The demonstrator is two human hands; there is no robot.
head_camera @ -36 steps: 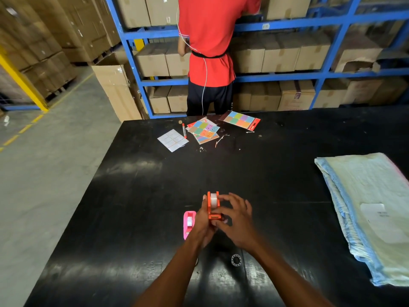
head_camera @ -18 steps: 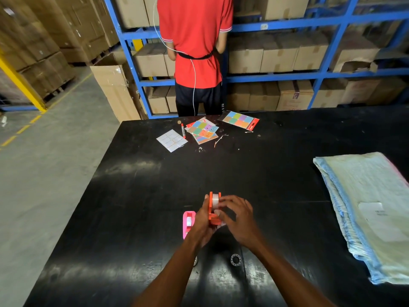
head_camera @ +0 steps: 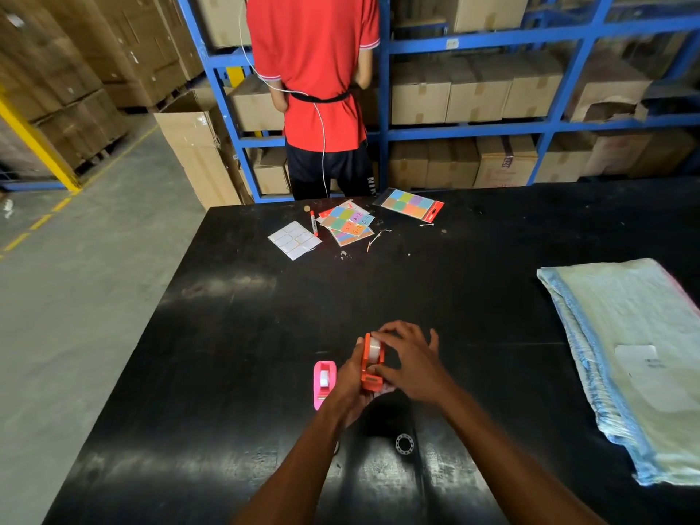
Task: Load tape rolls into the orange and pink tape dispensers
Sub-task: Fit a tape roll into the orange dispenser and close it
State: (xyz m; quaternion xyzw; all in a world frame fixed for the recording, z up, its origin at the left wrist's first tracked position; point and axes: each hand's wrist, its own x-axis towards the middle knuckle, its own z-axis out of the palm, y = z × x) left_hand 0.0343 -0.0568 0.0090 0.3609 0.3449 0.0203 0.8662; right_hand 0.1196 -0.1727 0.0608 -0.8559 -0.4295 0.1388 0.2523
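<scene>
The orange dispenser (head_camera: 368,367) sits upright in my left hand (head_camera: 350,388), lifted over the black worktop (head_camera: 235,335), a clear tape roll (head_camera: 375,349) seated in it. My right hand (head_camera: 411,363) pinches the roll, grip narrow. The pink dispenser (head_camera: 324,383) lies just left, holding its own roll.

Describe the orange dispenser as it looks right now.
The orange dispenser looks like glossy plastic, small and narrow. It is held above the black table, standing on edge, its cutter end toward the wearer. A clear tape roll sits between its side walls. The left hand grips it from the left and below; the right hand pinches it at the top of the roll and near the cutter. The pink dispenser lies just to its left, apart.
</scene>
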